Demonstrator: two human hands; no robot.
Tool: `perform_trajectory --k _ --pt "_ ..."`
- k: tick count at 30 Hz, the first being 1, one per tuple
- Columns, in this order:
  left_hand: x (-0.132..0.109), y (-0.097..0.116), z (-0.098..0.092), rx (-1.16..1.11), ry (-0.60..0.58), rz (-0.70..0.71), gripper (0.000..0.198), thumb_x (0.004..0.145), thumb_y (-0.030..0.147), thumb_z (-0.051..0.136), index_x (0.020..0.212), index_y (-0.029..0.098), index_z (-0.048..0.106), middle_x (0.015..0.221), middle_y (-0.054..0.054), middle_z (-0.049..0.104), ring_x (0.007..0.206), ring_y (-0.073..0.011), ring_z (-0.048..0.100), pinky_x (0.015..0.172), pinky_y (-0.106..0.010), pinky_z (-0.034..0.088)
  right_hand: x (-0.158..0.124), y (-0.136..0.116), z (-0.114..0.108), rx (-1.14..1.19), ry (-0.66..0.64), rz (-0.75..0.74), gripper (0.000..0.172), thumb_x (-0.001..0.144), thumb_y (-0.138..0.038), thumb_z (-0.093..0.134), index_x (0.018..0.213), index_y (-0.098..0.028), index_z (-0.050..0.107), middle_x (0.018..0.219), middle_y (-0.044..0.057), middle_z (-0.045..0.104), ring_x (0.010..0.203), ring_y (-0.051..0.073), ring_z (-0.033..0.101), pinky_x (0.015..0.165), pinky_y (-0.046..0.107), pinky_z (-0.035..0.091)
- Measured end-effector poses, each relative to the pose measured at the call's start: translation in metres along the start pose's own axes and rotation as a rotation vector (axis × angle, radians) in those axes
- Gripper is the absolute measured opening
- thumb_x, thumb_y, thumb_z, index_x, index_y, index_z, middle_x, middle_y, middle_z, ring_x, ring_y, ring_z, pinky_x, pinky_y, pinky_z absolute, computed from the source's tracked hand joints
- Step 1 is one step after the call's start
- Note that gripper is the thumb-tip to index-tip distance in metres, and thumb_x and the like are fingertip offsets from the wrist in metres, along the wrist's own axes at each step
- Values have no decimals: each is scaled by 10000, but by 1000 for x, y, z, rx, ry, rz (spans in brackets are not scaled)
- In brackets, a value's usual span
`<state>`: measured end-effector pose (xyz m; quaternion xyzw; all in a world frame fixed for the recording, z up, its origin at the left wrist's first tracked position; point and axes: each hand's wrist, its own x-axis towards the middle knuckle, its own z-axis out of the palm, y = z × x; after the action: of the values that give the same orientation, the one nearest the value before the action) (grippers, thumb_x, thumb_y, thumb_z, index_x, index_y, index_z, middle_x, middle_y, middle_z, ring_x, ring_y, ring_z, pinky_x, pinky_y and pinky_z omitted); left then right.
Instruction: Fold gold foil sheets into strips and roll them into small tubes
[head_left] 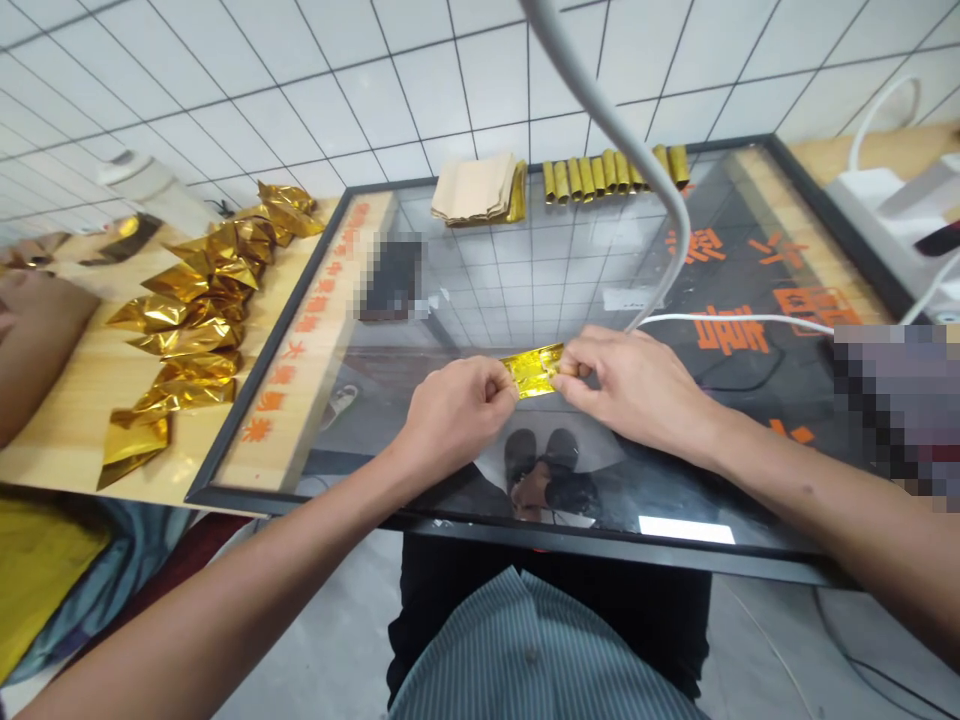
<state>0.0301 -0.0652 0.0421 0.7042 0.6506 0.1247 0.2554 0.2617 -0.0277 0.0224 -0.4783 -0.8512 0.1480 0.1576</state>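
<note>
a strip of gold foil (534, 370) is being pinched at its ends by the left hand (456, 412) and the right hand (637, 385), both clenched on it, just above the glass worktop (525, 270), well apart from the folded foil pieces (196, 320) lying at left.

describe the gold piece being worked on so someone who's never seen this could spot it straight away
Find the black-framed glass tabletop that fills the middle of the view. Near its front centre, the left hand and right hand meet, pinching a small gold foil strip between them. Unlike the folded gold pieces heaped on the wooden board to the left and the rolled ones lined along the far edge, it is flat and held.
</note>
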Motion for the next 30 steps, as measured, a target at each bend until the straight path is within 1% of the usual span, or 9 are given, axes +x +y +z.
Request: perform_trajectory --k 5,11,14,20,24,30 --pt "1 -1 2 58 16 30 145 931 255 615 801 238 676 878 25 746 785 -178 628 669 -333 328 0 0 -1 6 7 -15 91 956 -249 679 865 -243 669 882 -4 703 821 204 625 798 376 390" --pt "4 2 2 93 10 27 144 932 245 634 794 236 671 834 22 728 753 -184 616 644 -335 315 0 -1 -2 13 5 -11 96 962 -250 677 866 -241 673 880 -6 696 795 195 609 794 369 387" --pt "4 -1 2 51 15 24 134 936 242 655 808 239 693 806 24 723 722 -177 608 639 -331 324 0 -1 -2 13 1 -14 98 968 -258 672 871 -241 674 890 -2 701 818 204 622 812 376 393" --pt "-7 -16 4 -124 88 158 110 905 163 709 814 223 690 851 20 715 829 -173 638 742 -313 424 0 -2 -3 13 -4 -14 108 977 -267 671 874 -238 678 899 2 709 821 204 626 792 367 392" --pt "-11 -22 6 -134 132 168 145 955 182 663 818 224 686 884 6 716 863 -185 634 768 -327 425 0 -1 -3 27 -1 -15 108 971 -264 679 866 -238 682 883 7 709 793 199 619 757 357 389" --pt "-10 -22 8 -11 95 230 209 1037 239 589 843 226 668 932 -13 710 906 -213 628 805 -361 420 -3 0 -7 50 30 -61 122 979 -266 682 860 -238 675 877 10 698 766 194 619 733 356 387"
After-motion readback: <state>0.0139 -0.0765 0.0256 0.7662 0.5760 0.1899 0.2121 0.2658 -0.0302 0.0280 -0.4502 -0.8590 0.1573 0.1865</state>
